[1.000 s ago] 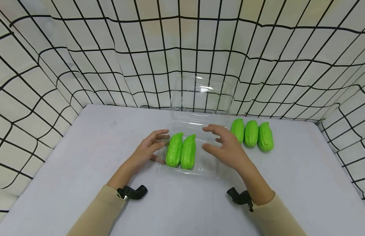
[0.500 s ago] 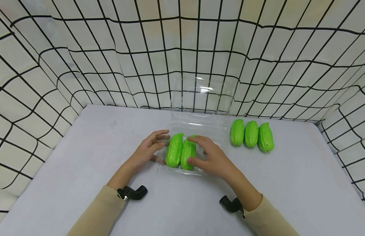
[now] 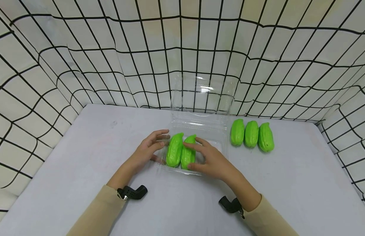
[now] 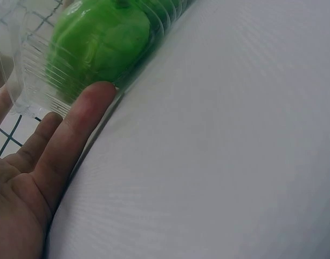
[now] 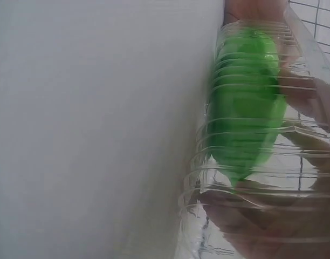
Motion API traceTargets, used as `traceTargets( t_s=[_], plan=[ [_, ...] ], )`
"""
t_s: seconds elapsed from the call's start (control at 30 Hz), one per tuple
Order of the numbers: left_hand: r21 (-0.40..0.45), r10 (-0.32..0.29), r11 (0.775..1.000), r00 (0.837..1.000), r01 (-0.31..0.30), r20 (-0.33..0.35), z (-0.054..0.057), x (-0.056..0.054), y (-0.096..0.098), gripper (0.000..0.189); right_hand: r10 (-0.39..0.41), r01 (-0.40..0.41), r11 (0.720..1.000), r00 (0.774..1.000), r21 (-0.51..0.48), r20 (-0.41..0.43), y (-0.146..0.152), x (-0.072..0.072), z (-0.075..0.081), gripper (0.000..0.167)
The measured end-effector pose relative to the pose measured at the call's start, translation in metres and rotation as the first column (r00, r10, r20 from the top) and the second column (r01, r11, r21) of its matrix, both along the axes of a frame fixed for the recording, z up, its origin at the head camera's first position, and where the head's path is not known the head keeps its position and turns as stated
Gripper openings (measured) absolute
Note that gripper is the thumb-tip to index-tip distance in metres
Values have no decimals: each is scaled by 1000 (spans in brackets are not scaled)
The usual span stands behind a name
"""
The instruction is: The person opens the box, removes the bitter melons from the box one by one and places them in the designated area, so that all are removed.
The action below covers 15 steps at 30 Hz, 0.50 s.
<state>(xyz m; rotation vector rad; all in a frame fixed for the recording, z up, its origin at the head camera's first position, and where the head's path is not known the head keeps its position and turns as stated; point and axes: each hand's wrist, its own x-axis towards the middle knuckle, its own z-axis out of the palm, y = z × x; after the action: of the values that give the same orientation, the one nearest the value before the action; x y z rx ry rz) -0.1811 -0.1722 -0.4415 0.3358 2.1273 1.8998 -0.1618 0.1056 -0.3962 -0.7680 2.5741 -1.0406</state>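
In the head view, a clear plastic clamshell box (image 3: pixel 212 141) stands with its lid raised at the back. Two bright green ridged gourds lie side by side in its left half, a left gourd (image 3: pixel 174 150) and a right gourd (image 3: pixel 188 154). My right hand (image 3: pixel 212 160) holds the right gourd, fingers near its far end and thumb near its front end. At the box's left wall is my left hand (image 3: pixel 148 149), its fingers spread. One straight finger (image 4: pixel 81 118) touches the plastic in the left wrist view. Plastic ribs blur the gourd (image 5: pixel 246 97) in the right wrist view.
Three more green gourds (image 3: pixel 251 133) lie in a row to the right of the box. Black grid netting (image 3: pixel 197 52) over white cloth rises behind the white table (image 3: pixel 96 147) and at both sides.
My right hand has moved left from above the box's right half to the right gourd, then shifted slightly there. The left hand and the gourds stay about where they were.
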Motion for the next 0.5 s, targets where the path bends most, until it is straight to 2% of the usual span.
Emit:
traceTargets(
  t_s=[0.3,0.5],
  plan=[
    [-4,-1,1000,1000,1,-3,-1,1,0,47,2,-2,1000,1000,-4,-15,1,0,0,55],
    [0,-1,1000,1000,1,3,0,0,0,48,-31,30,997,1000,-71,-4,1,-1,0,51]
  ],
)
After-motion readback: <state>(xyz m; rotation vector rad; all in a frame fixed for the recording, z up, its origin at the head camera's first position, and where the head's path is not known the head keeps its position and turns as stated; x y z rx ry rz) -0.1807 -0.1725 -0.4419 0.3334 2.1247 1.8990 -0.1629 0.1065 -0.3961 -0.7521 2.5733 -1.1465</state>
